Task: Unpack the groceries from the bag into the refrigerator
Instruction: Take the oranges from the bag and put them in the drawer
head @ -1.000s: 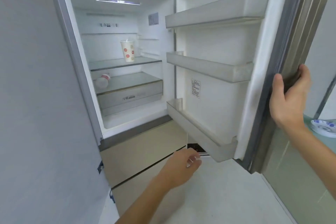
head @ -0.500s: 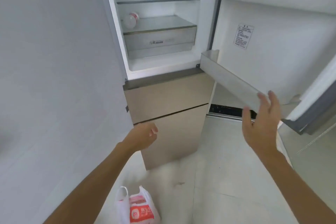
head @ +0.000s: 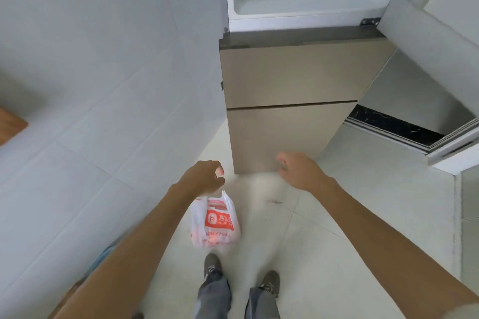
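Observation:
A white plastic grocery bag point(head: 213, 220) with red print stands on the floor, just in front of my feet. My left hand point(head: 204, 177) hovers right above the bag's handles, fingers loosely curled, holding nothing. My right hand point(head: 298, 168) is open in the air to the right of the bag, in front of the refrigerator's point(head: 290, 75) lower drawers. The fridge's upper compartment is open at the top of the view. Its door point(head: 425, 33) swings out to the right.
A white tiled wall point(head: 103, 72) runs along the left, close to the fridge side. A wooden edge point(head: 10, 122) shows at far left. My two shoes point(head: 212, 264) stand on the pale floor tiles behind the bag.
The view has tilted down from the fridge shelves to the floor. My right hand left the door and dropped low. My left hand came down to just above the bag.

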### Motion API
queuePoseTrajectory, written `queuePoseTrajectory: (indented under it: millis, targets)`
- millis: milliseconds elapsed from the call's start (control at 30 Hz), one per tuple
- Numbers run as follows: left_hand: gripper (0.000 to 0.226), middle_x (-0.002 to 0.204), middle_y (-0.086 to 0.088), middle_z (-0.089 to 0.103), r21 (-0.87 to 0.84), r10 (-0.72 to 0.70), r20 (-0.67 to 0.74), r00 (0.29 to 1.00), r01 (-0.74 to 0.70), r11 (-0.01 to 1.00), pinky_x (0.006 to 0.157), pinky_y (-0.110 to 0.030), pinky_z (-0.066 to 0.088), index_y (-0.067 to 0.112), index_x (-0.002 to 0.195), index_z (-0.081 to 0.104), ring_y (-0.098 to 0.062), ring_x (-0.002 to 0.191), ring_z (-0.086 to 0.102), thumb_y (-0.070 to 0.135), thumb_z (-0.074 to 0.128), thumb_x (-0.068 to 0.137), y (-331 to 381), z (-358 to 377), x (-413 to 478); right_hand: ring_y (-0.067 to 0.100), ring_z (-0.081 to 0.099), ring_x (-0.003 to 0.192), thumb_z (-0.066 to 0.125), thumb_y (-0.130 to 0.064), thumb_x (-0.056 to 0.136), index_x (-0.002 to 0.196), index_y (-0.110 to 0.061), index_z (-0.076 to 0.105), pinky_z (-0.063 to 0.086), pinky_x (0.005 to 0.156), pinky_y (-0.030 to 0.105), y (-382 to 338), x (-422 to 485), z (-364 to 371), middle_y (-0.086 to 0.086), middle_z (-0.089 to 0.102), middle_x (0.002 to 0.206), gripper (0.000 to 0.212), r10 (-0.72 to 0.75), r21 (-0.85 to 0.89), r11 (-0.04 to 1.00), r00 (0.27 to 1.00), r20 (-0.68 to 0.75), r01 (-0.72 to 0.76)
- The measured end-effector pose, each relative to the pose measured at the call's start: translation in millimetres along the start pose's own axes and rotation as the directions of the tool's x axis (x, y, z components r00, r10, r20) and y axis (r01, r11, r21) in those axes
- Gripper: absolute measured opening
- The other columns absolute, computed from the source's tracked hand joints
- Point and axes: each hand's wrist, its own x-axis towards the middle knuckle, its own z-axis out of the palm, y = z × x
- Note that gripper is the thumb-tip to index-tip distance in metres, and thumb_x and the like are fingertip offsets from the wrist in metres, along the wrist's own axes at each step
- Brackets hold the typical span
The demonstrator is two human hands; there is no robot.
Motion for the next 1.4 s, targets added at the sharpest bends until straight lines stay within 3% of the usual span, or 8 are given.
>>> queuePoseTrajectory:
  millis: [200, 700, 900, 1000, 1133, 1233, 1333, 1400]
  targets:
    - [0.024, 0.115, 0.001, 0.068, -0.041, -0.123, 0.062, 0.990, 0.126, 0.991, 0.088, -0.034, 0.053, 0.024, 0.114, 0.063, -0.018, 0.098, 0.063, 0.029, 0.054, 0.092, -47, 32, 24, 0.027, 0.053, 0.121, 0.049, -0.022, 0.094, 0.133, -0.011, 0.051, 0.045, 0.099, 0.036, -28, 35, 61, 0.009, 0.059, 0.127, 0.041, -0.007, -0.017, 1.000, 0.987, 0.162, 0.010]
    - [0.032, 0.114, -0.002, 0.069, -0.141, -0.247, 0.194, 0.950, 0.276, 0.951, 0.078, -0.030, 0.050, 0.020, 0.120, 0.061, -0.021, 0.100, 0.064, 0.024, 0.048, 0.091, -200, 141, 168, 0.026, 0.059, 0.111, 0.048, -0.020, 0.094, 0.126, -0.011, 0.055, 0.051, 0.090, 0.036, -75, 176, 241, 0.007, 0.063, 0.120, 0.034, 0.022, -0.079, 0.997, 0.936, 0.351, 0.007]
    - [0.030, 0.114, -0.004, 0.069, -0.236, -0.319, 0.202, 0.926, 0.362, 0.902, 0.075, -0.031, 0.052, 0.017, 0.118, 0.062, -0.021, 0.089, 0.064, 0.026, 0.047, 0.094, -257, 244, 249, 0.023, 0.066, 0.098, 0.053, -0.023, 0.097, 0.125, -0.010, 0.055, 0.053, 0.080, 0.029, -52, 240, 369, 0.008, 0.066, 0.114, 0.031, -0.020, -0.106, 0.992, 0.903, 0.429, 0.072]
    - [0.030, 0.119, -0.003, 0.068, -0.236, -0.333, 0.219, 0.917, 0.381, 0.894, 0.082, -0.030, 0.053, 0.014, 0.119, 0.062, -0.023, 0.099, 0.065, 0.019, 0.045, 0.094, -289, 317, 285, 0.021, 0.068, 0.090, 0.057, -0.018, 0.096, 0.122, -0.008, 0.056, 0.053, 0.072, 0.026, -30, 273, 443, 0.008, 0.068, 0.109, 0.028, 0.000, -0.113, 0.992, 0.880, 0.475, 0.062]
    - [0.034, 0.123, -0.004, 0.065, -0.225, -0.304, 0.133, 0.943, 0.328, 0.918, 0.086, -0.032, 0.052, 0.013, 0.124, 0.057, -0.023, 0.105, 0.064, 0.008, 0.043, 0.094, -327, 402, 340, 0.024, 0.067, 0.102, 0.052, -0.006, 0.096, 0.127, -0.010, 0.056, 0.057, 0.086, 0.033, 0, 320, 526, 0.010, 0.066, 0.118, 0.031, -0.003, -0.069, 0.997, 0.858, 0.514, 0.045]
    - [0.039, 0.132, -0.005, 0.060, -0.165, -0.169, 0.003, 0.986, 0.167, 0.972, 0.093, -0.040, 0.053, 0.012, 0.134, 0.049, -0.025, 0.117, 0.059, 0.008, 0.045, 0.095, -351, 453, 385, 0.023, 0.060, 0.113, 0.054, -0.008, 0.096, 0.132, -0.010, 0.051, 0.051, 0.092, 0.032, 22, 353, 574, 0.009, 0.061, 0.123, 0.036, -0.047, -0.119, 0.987, 0.893, 0.447, 0.112]
    - [0.045, 0.153, -0.006, 0.041, 0.121, 0.034, 0.080, 0.996, -0.043, 0.992, 0.116, -0.043, 0.030, 0.012, 0.146, 0.038, -0.025, 0.145, 0.031, 0.018, 0.039, 0.102, -376, 493, 422, 0.025, 0.055, 0.118, 0.052, -0.009, 0.097, 0.132, -0.007, 0.050, 0.045, 0.099, 0.033, 40, 374, 616, 0.010, 0.061, 0.125, 0.036, -0.086, -0.235, 0.952, 0.911, 0.404, 0.194]
    - [0.043, 0.153, 0.000, 0.042, 0.271, 0.062, 0.180, 0.982, -0.110, 0.956, 0.123, -0.048, 0.009, 0.020, 0.145, 0.041, -0.022, 0.149, 0.025, 0.031, 0.030, 0.105, -390, 509, 434, 0.024, 0.061, 0.113, 0.049, -0.014, 0.099, 0.135, -0.010, 0.047, 0.045, 0.100, 0.033, 49, 379, 638, 0.008, 0.064, 0.124, 0.036, -0.073, -0.276, 0.937, 0.892, 0.447, 0.215]
